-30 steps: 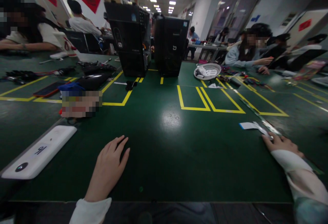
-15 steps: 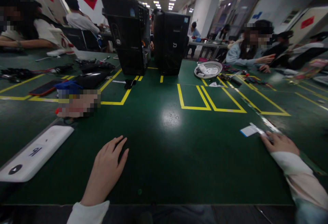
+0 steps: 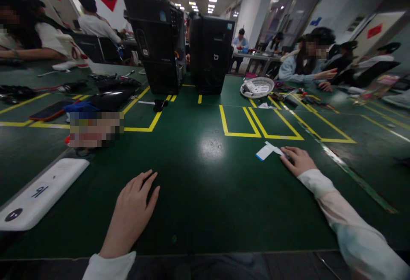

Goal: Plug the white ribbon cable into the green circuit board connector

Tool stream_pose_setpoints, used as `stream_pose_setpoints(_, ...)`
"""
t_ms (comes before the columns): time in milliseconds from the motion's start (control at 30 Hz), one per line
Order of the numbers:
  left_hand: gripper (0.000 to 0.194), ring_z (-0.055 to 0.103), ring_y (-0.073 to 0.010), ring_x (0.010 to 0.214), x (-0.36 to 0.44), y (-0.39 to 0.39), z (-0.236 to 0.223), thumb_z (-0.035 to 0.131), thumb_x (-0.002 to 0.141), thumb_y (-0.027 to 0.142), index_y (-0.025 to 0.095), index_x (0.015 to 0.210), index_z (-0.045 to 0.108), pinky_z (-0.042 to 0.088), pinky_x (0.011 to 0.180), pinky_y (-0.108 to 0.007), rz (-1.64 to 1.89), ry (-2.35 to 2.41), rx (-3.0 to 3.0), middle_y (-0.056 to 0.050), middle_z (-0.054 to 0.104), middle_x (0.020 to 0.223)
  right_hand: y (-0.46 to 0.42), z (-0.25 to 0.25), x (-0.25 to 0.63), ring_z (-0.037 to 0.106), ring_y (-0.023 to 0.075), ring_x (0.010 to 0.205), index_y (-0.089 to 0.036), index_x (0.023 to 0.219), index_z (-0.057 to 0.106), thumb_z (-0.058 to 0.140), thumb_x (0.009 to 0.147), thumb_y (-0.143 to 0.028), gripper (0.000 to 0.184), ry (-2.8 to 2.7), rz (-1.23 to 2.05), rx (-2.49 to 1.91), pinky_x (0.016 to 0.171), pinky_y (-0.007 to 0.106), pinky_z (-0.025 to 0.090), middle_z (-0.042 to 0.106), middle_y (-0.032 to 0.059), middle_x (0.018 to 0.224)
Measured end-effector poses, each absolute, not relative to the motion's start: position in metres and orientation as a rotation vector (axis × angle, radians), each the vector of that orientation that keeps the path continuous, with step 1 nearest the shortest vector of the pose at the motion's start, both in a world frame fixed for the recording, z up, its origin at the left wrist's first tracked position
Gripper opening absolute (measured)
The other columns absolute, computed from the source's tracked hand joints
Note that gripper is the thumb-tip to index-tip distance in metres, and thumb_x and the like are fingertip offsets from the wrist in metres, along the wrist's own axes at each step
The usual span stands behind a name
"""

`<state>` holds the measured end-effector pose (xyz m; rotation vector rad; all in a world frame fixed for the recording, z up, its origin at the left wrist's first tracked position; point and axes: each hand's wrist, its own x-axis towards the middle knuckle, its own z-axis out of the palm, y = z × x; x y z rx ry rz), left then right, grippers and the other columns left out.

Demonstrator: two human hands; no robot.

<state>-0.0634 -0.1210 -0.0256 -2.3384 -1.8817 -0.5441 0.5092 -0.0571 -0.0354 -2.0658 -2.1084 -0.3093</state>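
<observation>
- The white strip (image 3: 265,151) sticks out to the left of the right hand's fingers (image 3: 287,163), its near end between thumb and fingertips.
- Those fingers grasp that end; the right hand (image 3: 297,160) is low over the green counter (image 3: 205,203), and whether the strip touches the surface cannot be told.
- The strip is just on the person's side of the yellow tape (image 3: 283,137).
- It looks thin and flat, bent or folded partway, with a broad free end edged in blue.
- The left hand (image 3: 133,203) is well apart from it, palm down, fingers loosely spread and grasping nothing.
</observation>
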Motion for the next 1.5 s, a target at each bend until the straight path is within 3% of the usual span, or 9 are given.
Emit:
stream_pose_setpoints(333, 0.052, 0.054, -0.0313, 0.119, -0.063, -0.121, -0.027, 0.035, 0.095, 0.045, 0.012, 0.127, 0.058, 0.046, 0.099, -0.049, -0.548, -1.847, -2.322, -0.016, 0.058, 0.131, 0.000, -0.028, 0.367, 0.053, 0.0287, 0.108, -0.013, 0.123, 0.063, 0.031, 0.098, -0.045, 0.051, -2.459, -0.177, -1.341, 0.093, 0.048, 0.046, 0.060, 0.0171, 0.119)
stream_pose_setpoints(667, 0.052, 0.052, -0.0313, 0.121, -0.063, -0.122, -0.025, 0.035, 0.095, 0.045, 0.014, 0.130, 0.057, 0.046, 0.099, -0.049, -0.507, -1.903, -2.335, -0.015, 0.056, 0.133, -0.056, -0.017, 0.249, 0.049, 0.0256, 0.111, -0.013, 0.131, 0.054, 0.034, 0.098, -0.047, 0.051, -2.687, 0.095, -0.828, 0.090, 0.042, 0.044, 0.054, 0.0164, 0.130)
stream_pose_setpoints(1500, 0.050, 0.053, -0.0311, 0.120, -0.063, -0.121, -0.028, 0.036, 0.094, 0.043, 0.014, 0.128, 0.057, 0.046, 0.099, -0.048, -0.532, -1.883, -2.325, -0.015, 0.057, 0.132, -0.091, 0.005, 0.227, 0.042, 0.0255, 0.125, -0.014, 0.141, 0.045, 0.041, 0.093, -0.056, 0.063, -2.845, 0.402, -0.622, 0.101, 0.043, 0.038, 0.044, 0.0137, 0.146)
